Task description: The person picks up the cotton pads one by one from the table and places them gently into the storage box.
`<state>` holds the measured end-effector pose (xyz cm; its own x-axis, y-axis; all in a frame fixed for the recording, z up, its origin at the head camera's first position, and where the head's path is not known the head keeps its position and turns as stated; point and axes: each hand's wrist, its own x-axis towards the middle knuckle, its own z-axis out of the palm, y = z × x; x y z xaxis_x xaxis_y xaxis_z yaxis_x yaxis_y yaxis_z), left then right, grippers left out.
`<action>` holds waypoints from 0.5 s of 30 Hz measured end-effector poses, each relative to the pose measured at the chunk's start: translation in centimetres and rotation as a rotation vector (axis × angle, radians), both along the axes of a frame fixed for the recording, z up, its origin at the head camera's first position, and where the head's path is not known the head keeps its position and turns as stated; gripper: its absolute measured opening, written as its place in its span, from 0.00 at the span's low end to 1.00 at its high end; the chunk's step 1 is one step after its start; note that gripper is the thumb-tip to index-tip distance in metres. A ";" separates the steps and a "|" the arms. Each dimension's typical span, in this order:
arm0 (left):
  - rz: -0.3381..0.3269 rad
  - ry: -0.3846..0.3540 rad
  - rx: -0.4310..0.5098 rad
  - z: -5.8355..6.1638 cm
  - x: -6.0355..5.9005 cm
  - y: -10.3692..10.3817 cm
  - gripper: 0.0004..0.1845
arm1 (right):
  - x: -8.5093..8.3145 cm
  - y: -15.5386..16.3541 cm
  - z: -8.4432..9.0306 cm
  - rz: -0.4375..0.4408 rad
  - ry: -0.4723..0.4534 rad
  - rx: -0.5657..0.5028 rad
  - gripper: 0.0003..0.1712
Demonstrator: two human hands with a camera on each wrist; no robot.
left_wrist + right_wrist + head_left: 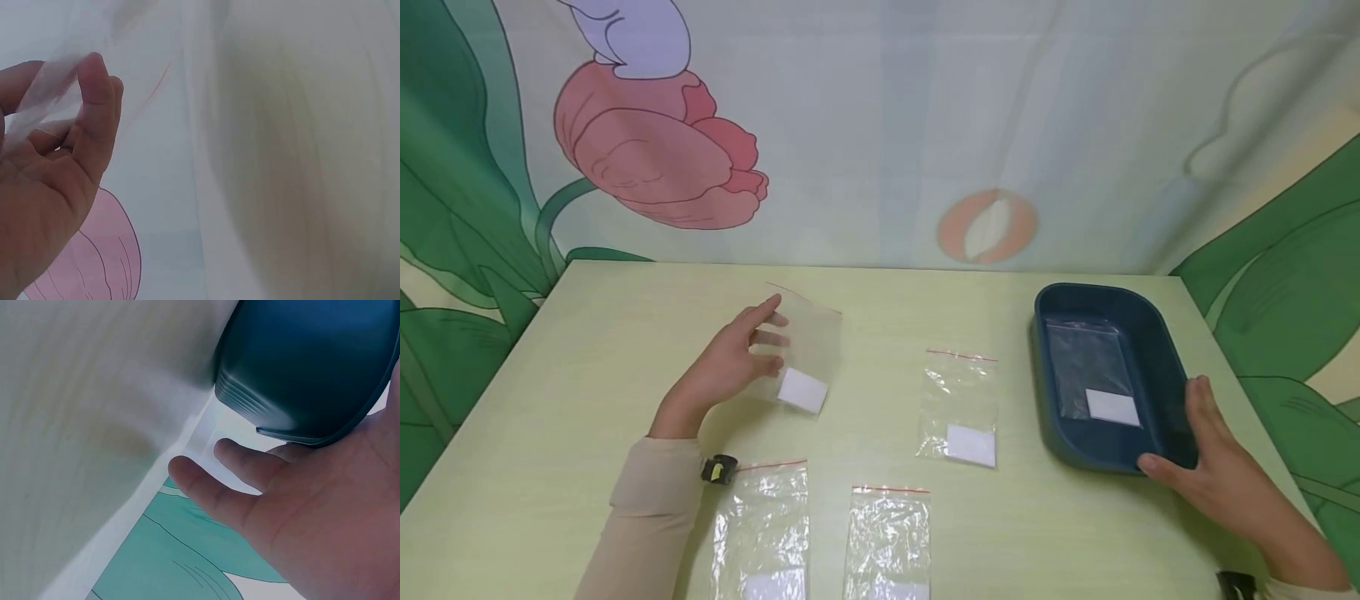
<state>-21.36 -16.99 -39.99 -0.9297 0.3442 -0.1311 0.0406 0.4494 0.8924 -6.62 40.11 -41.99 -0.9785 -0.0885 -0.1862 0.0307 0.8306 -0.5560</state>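
Observation:
My left hand [726, 358] holds a clear zip bag [812, 342] with a white card [802, 391] in its lower corner. The bag is raised and tilted at the table's left back; in the left wrist view its film [47, 94] passes between thumb and fingers. At the right, my right hand [1232, 475] holds the near right corner of a dark blue tub [1052, 450]. Its thumb lies at the near rim, its fingers along the right side. Some fingers [212, 494] stretch out straight below the tub. Inside the tub lies another zip bag [1082, 358] with a white card.
Midway along the table [587, 375] lies a zip bag [958, 400] with a white card. Two more bags, one left [767, 517] and one right [889, 533], lie at the near edge of the view. A printed curtain [850, 125] hangs behind the table.

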 end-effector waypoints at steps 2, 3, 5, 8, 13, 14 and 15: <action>-0.003 0.000 -0.001 0.0 0.0 0.0 0.50 | 0.0 0.0 0.0 -0.001 -0.003 0.001 0.64; -0.005 0.006 -0.001 -0.1 0.0 0.0 0.50 | 0.0 0.0 0.1 -0.001 -0.004 -0.002 0.64; -0.012 0.033 0.003 -0.2 0.0 -0.1 0.50 | 0.0 0.0 0.0 0.000 -0.004 -0.007 0.64; -0.024 0.080 0.015 -0.2 0.2 -0.3 0.47 | 0.0 0.0 0.0 0.003 0.001 -0.009 0.64; -0.035 0.102 0.020 -0.1 0.4 -0.6 0.37 | 0.0 0.0 0.0 0.005 0.004 -0.009 0.63; -0.028 0.100 0.009 -0.1 0.4 -0.6 0.36 | 0.0 0.0 0.0 0.004 0.002 -0.009 0.63; -0.019 0.098 -0.005 0.0 0.5 -0.6 0.34 | 0.0 0.0 0.0 0.002 0.000 -0.005 0.63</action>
<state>-20.88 -17.61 -40.03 -0.9315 0.3613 -0.0415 0.1360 0.4521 0.8815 -6.63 40.09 -41.98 -0.9783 -0.0917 -0.1856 0.0286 0.8279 -0.5601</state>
